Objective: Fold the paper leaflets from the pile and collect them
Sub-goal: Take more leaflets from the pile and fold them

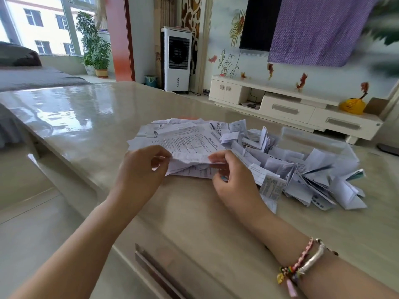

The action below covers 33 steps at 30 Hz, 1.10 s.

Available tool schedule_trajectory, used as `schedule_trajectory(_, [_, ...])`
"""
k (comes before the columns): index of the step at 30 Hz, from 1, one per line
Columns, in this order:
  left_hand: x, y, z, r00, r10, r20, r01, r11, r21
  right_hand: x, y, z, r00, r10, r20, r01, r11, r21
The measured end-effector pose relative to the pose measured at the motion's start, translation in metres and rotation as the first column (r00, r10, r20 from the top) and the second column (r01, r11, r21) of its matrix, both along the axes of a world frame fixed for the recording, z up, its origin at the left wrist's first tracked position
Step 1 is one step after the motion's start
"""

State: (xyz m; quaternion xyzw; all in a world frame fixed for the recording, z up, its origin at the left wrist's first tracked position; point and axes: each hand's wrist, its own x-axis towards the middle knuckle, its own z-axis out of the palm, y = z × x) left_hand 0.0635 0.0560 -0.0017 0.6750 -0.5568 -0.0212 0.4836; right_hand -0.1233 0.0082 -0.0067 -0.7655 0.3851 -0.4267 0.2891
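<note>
You've got one leaflet (190,158) half creased at the near edge of the flat pile (183,134) mid-table, left hand (142,167) pinching its left end, right hand (231,171) pinching the right. Folded leaflets (302,169) are heaped just right of the pile on the glossy beige table (86,117), with bracelets (302,264) on your right wrist.

Glossy smooth table (90,117); matt creased paper leaflets (185,139).
</note>
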Motion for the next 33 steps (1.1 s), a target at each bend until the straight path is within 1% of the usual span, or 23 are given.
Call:
schedule_trajectory(3, [-0.004, -0.002, -0.004, 0.995, -0.099, 0.014, 0.098, 0.994, 0.039, 0.002, 0.002, 0.001, 1.0, 0.002, 0.005, -0.002, 0.999, -0.049])
schedule_trajectory(7, [-0.01, -0.005, -0.011, 0.965, -0.258, 0.052, 0.254, 0.964, 0.08, 0.002, 0.004, 0.002, 1.0, 0.017, 0.019, -0.016, 0.997, -0.072])
schedule_trajectory(11, [-0.014, -0.003, -0.01, 0.942, -0.333, 0.036, 0.324, 0.934, 0.152, 0.0, 0.005, 0.003, 0.999, 0.012, 0.044, -0.009, 0.998, -0.063])
schedule_trajectory(13, [-0.016, -0.002, -0.01, 0.933, -0.36, -0.012, 0.356, 0.919, 0.17, 0.0, 0.005, 0.004, 0.998, 0.016, 0.055, -0.012, 0.997, -0.07])
schedule_trajectory(15, [-0.017, -0.001, -0.01, 0.931, -0.355, -0.078, 0.363, 0.921, 0.143, 0.002, 0.006, 0.004, 0.996, 0.034, 0.082, -0.028, 0.997, -0.078])
schedule_trajectory(18, [-0.016, -0.004, -0.011, 0.947, -0.289, -0.138, 0.297, 0.954, 0.045, 0.005, 0.008, 0.005, 0.988, 0.057, 0.143, -0.044, 0.994, -0.096])
schedule_trajectory(20, [-0.013, -0.006, -0.008, 0.939, -0.264, -0.22, 0.27, 0.963, -0.003, 0.004, 0.007, 0.006, 0.977, 0.035, 0.211, -0.016, 0.996, -0.092])
schedule_trajectory(22, [-0.011, -0.005, -0.003, 0.894, -0.287, -0.343, 0.288, 0.956, -0.051, 0.001, 0.003, 0.006, 0.962, -0.021, 0.272, 0.034, 0.999, -0.043])
schedule_trajectory(25, [-0.012, -0.001, 0.002, 0.818, -0.339, -0.464, 0.321, 0.939, -0.119, -0.003, -0.002, 0.006, 0.958, -0.076, 0.277, 0.066, 0.997, 0.047])
schedule_trajectory(29, [-0.011, 0.001, 0.0, 0.752, -0.37, -0.546, 0.359, 0.924, -0.132, -0.002, -0.002, 0.004, 0.964, -0.046, 0.262, 0.007, 0.989, 0.147])
schedule_trajectory(33, [-0.009, 0.002, 0.0, 0.704, -0.415, -0.577, 0.439, 0.892, -0.106, 0.0, -0.003, -0.001, 0.975, 0.008, 0.222, -0.054, 0.978, 0.202])
